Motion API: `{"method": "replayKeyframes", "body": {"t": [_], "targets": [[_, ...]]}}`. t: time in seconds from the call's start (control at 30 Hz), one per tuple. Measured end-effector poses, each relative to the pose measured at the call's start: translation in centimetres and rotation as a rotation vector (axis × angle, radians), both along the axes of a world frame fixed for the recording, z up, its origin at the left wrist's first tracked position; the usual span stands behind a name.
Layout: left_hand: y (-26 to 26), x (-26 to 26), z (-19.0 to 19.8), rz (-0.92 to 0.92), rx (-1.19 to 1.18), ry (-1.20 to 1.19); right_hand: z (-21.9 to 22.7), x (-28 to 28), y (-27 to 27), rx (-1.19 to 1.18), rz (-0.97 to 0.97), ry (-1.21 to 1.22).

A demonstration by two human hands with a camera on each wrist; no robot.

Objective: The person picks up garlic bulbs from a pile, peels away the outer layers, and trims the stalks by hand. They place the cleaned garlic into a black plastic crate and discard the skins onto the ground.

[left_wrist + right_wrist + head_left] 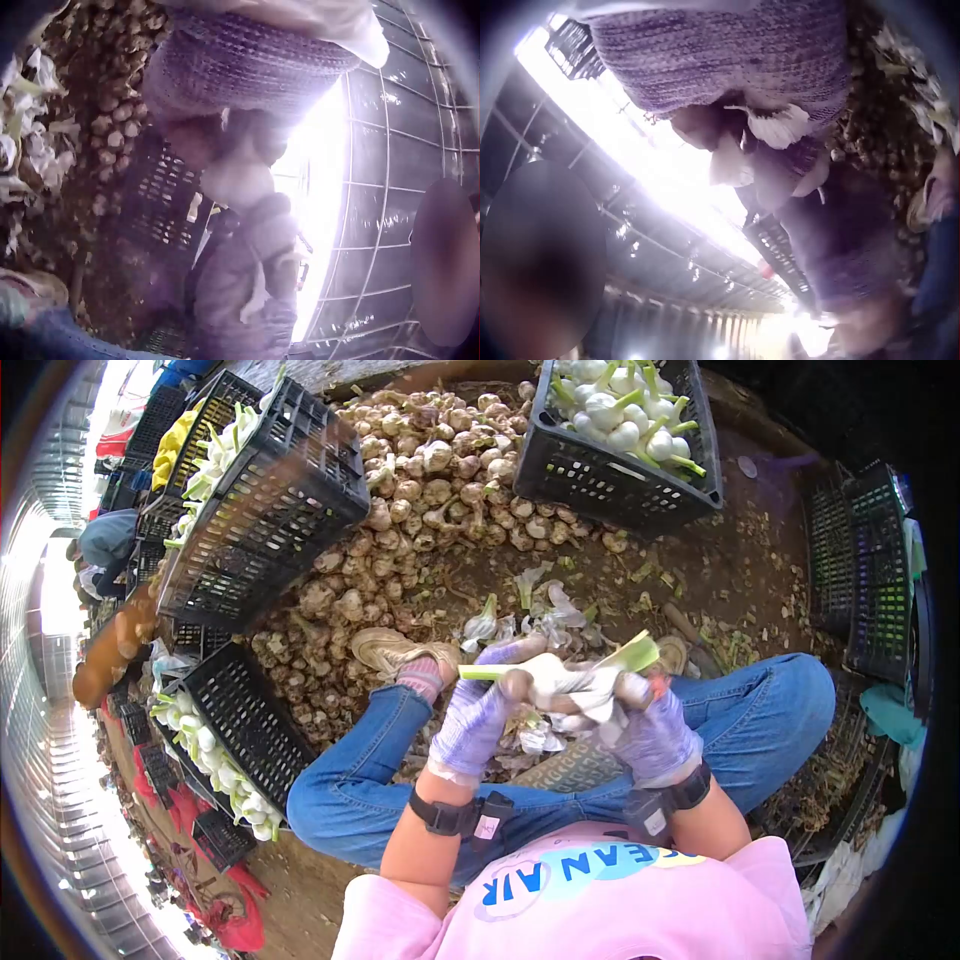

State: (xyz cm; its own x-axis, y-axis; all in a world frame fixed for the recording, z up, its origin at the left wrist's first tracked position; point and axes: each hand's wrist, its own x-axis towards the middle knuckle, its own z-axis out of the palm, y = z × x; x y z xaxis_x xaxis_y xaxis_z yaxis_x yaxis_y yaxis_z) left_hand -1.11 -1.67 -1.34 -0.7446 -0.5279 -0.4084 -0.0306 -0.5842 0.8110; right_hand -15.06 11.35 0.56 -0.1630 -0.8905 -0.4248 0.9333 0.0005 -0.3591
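Observation:
Both hands wear purple knit gloves and meet above the lap, around a white garlic bulb (548,676). My left hand (478,715) grips the bulb from its left side, where a pale green stem stub points left past the fingers. On the other side, my right hand (658,728) pinches loose white skin (598,695) hanging off the bulb; a green leafy end (634,654) sticks up beside it. In the left wrist view the garlic (238,184) shows between the gloved fingers. Papery skin (778,126) lies against the fingers in the right wrist view.
Unpeeled garlic (420,470) is heaped ahead. Peeled skins (550,610) litter the ground before the hands. Black crates (620,490) of white garlic stand at front right, front left and left (245,710). Crossed legs in jeans (770,705) flank the hands. Another person (105,545) is at far left.

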Motion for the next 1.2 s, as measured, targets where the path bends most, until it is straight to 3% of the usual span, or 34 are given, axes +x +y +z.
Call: {"method": "replayKeyframes", "body": {"t": [0.03, 0.1, 0.17, 0.23, 0.27, 0.3, 0.4, 0.43, 0.5, 0.57, 0.63, 0.67, 0.77, 0.83, 0.9, 0.97, 1.03, 1.1, 1.2], "targets": [[0.0, 0.1, -0.2, 0.045, -0.015, -0.144, 0.2, 0.0, -0.1, -0.041, 0.032, 0.099], [0.3, 0.3, -1.2, 0.087, 0.028, -0.094, -1.8, -0.1, 0.5, -0.134, -0.030, -0.009], [0.4, 0.4, -1.4, 0.314, 0.172, 0.077, -1.8, -2.6, -0.1, -0.047, -0.371, 0.171], [0.2, 1.2, -2.0, 0.370, 0.191, 0.114, -0.1, -4.2, -0.4, 0.038, -0.634, -0.104], [0.0, 1.4, -2.5, 0.363, 0.226, 0.173, -1.7, -4.5, 0.5, -0.006, -0.435, 0.235], [-0.1, 1.3, -2.8, 0.356, 0.263, 0.235, -2.2, -3.8, 0.6, -0.005, -0.439, 0.240], [0.3, 0.5, -2.3, 0.362, 0.284, 0.184, -1.9, -1.2, 0.0, 0.103, -0.023, 1.123], [0.5, 0.2, -2.3, 0.366, 0.313, 0.150, -2.1, -0.7, -0.2, 0.105, -0.022, 1.122], [1.0, 0.3, -2.8, 0.309, 0.201, 0.131, -2.8, 0.2, -0.8, 0.001, -0.009, 0.760], [1.2, 0.1, -2.1, 0.165, 0.083, 0.087, -2.1, 0.3, -1.7, 0.013, -0.011, 0.741], [0.9, -0.5, -2.5, 0.293, 0.103, 0.076, -2.6, 0.4, -2.1, 0.003, 0.143, 0.716], [-0.2, -0.6, -2.5, 0.300, 0.092, 0.058, -1.2, 0.2, -2.0, -0.062, 0.319, 0.424], [-5.0, -2.0, 0.6, 0.480, 0.049, -0.015, -0.4, 1.6, -1.9, -0.023, 0.311, 0.474], [-10.6, -3.2, 4.4, 0.752, -0.024, 0.273, -0.8, 1.1, -2.3, 0.028, 0.320, 0.446], [-17.3, -1.0, 7.2, 0.576, -0.022, 0.829, -1.6, 0.3, -2.3, 0.091, 0.315, 0.418], [-21.2, -0.8, 9.2, 0.801, -0.208, 0.846, -3.6, 0.0, -2.0, 0.121, 0.418, 0.628], [-22.8, -1.2, 8.7, 1.040, -0.148, 0.738, -4.8, -0.1, -1.9, 0.162, 0.406, 0.581], [-22.8, -1.6, 5.4, 0.923, -0.175, 0.614, -6.3, -0.4, -1.9, 0.153, 0.370, 0.511], [-20.7, -5.3, -0.2, 0.758, -0.266, 0.213, -7.0, -1.5, -2.8, 0.236, 0.450, 0.618]]}}
